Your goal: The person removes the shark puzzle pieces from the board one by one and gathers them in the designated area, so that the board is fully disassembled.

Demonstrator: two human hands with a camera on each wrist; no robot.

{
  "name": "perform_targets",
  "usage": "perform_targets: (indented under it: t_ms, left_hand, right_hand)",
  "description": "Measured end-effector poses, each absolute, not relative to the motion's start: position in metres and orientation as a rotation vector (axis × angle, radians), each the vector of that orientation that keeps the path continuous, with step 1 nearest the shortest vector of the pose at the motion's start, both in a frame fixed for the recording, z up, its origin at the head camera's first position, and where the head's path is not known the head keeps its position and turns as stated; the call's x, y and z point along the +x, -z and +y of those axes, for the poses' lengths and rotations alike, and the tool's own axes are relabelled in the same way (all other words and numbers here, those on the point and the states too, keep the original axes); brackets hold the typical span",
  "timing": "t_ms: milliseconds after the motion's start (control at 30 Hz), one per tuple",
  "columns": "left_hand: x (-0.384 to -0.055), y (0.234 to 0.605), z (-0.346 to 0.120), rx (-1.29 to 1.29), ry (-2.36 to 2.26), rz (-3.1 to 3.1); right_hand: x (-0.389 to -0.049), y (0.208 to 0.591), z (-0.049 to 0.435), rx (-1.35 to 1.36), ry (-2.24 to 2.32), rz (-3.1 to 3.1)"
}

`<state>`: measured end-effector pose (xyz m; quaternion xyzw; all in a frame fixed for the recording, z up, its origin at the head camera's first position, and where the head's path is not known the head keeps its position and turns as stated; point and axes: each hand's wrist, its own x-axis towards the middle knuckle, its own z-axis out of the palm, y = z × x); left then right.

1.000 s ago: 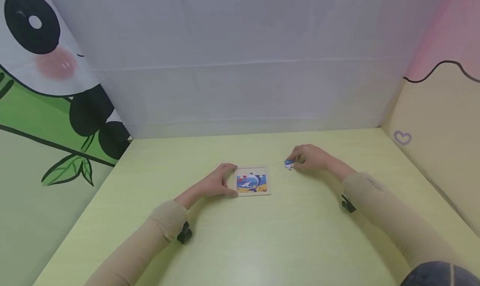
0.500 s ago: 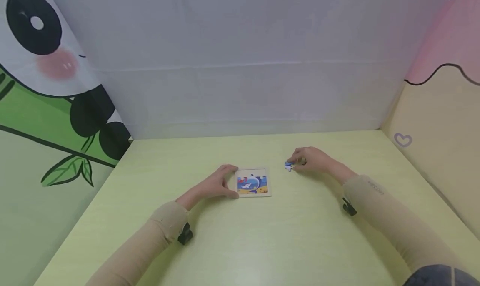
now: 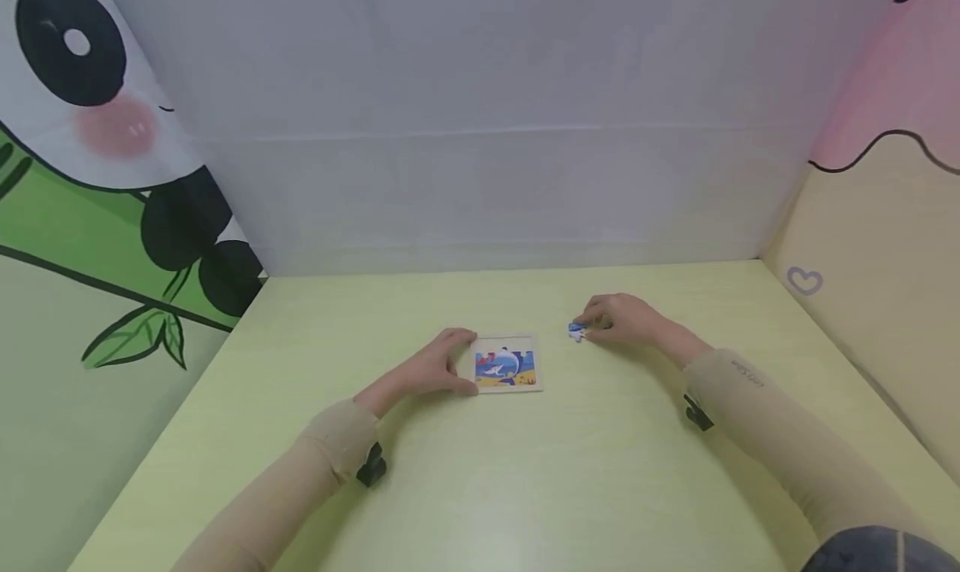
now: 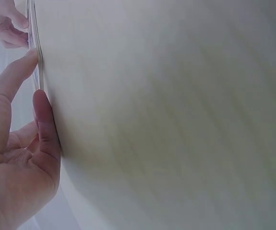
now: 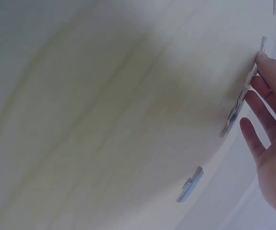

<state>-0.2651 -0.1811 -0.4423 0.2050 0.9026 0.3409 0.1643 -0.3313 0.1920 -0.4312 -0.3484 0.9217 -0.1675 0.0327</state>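
Observation:
A small jigsaw puzzle tray (image 3: 506,344) with a pale frame lies on the table, showing a dolphin over blue sea and yellow sand; a pale band runs along its top. My left hand (image 3: 431,368) holds its left side, thumb at the near corner and a finger at the far one. To the right, my right hand (image 3: 626,318) pinches a blue and white puzzle piece (image 3: 577,332) between thumb and fingers at the tabletop. The right wrist view shows pieces edge-on beside those fingers, and another puzzle piece (image 5: 190,185) lying apart.
The pale yellow table (image 3: 480,472) meets a white cloth backdrop (image 3: 480,188) behind. Printed cartoon panels stand at both sides, with a panda figure (image 3: 112,97) on the left and a heart on the right. A dark rounded shape (image 3: 885,551) shows at the lower right.

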Motion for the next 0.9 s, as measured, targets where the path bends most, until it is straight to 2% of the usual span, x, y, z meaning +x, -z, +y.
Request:
perform_targets:
  t_ms: [633,900]
  left_hand:
    - [-0.266,0.441,-0.182,0.589,-0.938,2.590]
    - [-0.267,0.440,-0.180,0.599,-0.926,2.594]
  right_hand:
    - [-0.336,0.435,0.192,-1.138,0.471,2.874]
    - [-0.336,0.419,0.187,-0.873,0.522,2.790]
